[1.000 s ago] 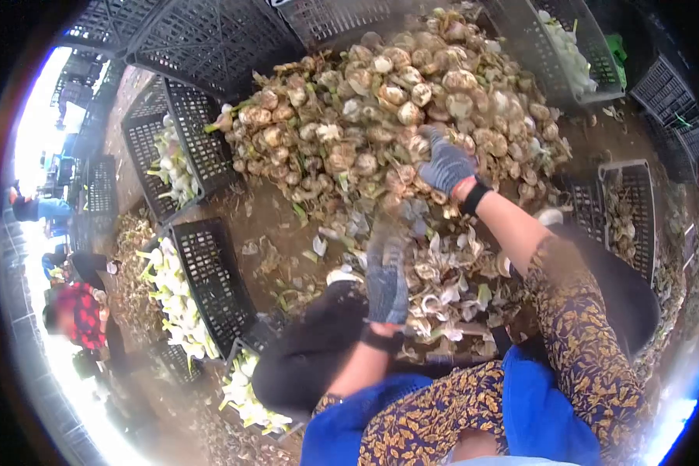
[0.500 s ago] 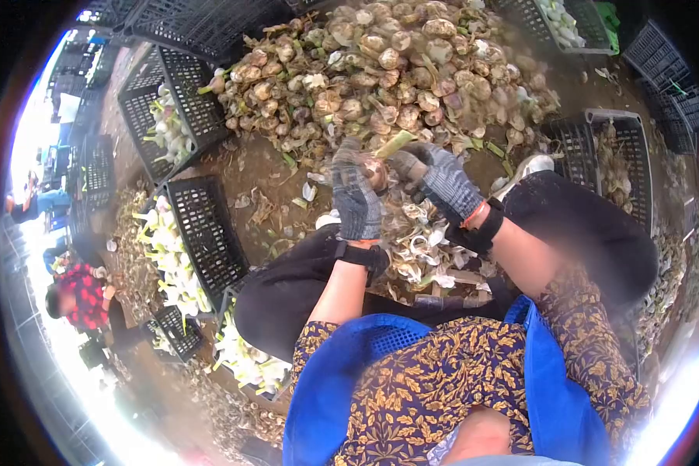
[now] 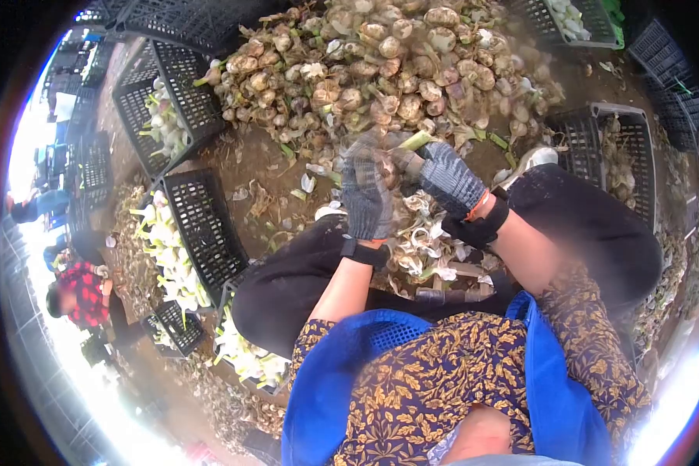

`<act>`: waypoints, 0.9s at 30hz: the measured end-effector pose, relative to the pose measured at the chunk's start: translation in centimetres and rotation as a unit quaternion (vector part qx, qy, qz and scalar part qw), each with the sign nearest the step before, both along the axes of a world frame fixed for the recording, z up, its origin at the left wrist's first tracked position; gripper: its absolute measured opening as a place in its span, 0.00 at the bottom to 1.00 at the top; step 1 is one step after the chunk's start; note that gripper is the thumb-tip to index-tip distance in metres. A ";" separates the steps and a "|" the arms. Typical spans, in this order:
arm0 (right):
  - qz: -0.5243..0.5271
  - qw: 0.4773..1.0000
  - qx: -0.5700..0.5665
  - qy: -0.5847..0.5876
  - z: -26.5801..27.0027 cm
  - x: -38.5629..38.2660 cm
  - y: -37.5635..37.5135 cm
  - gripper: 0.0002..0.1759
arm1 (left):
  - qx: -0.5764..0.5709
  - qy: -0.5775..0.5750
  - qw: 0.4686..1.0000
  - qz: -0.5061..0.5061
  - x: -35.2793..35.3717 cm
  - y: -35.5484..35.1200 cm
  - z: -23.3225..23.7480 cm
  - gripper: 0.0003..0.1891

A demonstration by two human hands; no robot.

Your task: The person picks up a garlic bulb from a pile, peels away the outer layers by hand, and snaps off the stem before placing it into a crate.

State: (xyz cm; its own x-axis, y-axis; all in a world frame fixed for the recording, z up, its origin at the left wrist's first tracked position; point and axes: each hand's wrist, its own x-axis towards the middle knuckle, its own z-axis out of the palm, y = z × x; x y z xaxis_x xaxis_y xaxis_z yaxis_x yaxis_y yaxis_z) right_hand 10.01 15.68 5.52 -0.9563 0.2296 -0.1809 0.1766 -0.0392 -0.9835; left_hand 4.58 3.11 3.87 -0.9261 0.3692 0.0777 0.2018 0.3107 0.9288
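Observation:
Between my gloved hands, in front of my knees, is a garlic bulb (image 3: 387,166), mostly covered by fingers and somewhat blurred. A cut green stem (image 3: 417,140) sticks out above my right fingers. My left hand (image 3: 366,186), in a grey knit glove, is closed around the bulb from the left. My right hand (image 3: 445,180), gloved alike, has its fingers bent and pressed against the bulb's right side. Below the hands lie loose garlic skins (image 3: 421,247). Just beyond them rises a large heap of unpeeled garlic (image 3: 396,70).
Black crates (image 3: 203,225) stand at my left, beside cleaned white garlic with green stems (image 3: 171,252). Another crate with garlic (image 3: 163,124) is tilted farther up. At right is a crate (image 3: 645,155) with dry scraps. A person in a red checked top (image 3: 84,293) sits far left.
Both hands stay together at the bulb. The left hand has shifted slightly right and now covers more of the bulb, and the stem has moved a little right.

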 end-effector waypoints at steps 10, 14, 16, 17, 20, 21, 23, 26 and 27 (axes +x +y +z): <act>-0.005 0.980 0.196 0.004 -0.3 0.2 -0.2 0.13 | 0.053 -0.072 0.996 0.009 0.0 -0.3 -0.2 0.20; -0.025 0.989 0.138 0.045 -1.5 0.2 -0.2 0.13 | 0.244 -0.478 0.829 0.157 -0.6 1.1 0.8 0.23; -0.012 0.999 0.017 -0.033 0.0 0.2 0.0 0.14 | 0.216 -0.419 0.873 0.126 -0.3 0.6 0.5 0.23; 0.022 0.996 0.081 -0.026 -0.2 0.1 0.1 0.15 | 0.202 -0.388 0.893 0.110 -0.2 0.4 0.3 0.24; 0.052 0.984 0.168 -0.018 -0.2 0.0 -0.1 0.16 | 0.208 -0.380 0.893 0.120 -0.5 0.3 -0.8 0.24; 0.040 0.986 0.162 -0.009 -0.4 0.0 -0.3 0.16 | 0.210 -0.376 0.894 0.127 -0.7 0.3 -1.1 0.24; -0.007 0.979 0.186 0.077 -1.1 0.0 -0.6 0.16 | 0.217 -0.367 0.894 0.138 -1.0 0.3 -1.8 0.24; -0.018 0.971 0.220 0.096 -0.8 0.2 -0.4 0.15 | 0.194 -0.390 0.888 0.146 -0.5 0.8 0.7 0.24; -0.018 0.971 0.220 0.095 -1.0 0.3 -0.5 0.15 | 0.167 -0.417 0.881 0.147 -0.3 0.9 1.7 0.24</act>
State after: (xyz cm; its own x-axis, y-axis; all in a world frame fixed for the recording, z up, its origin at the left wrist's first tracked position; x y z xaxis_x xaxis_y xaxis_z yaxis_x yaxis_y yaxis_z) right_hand 10.30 15.19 4.50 -0.9525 0.2792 0.1217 -0.0038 0.3888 -0.9213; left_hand 4.31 4.02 5.59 -0.7639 0.1892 -0.6170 -0.6386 -0.0836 0.7650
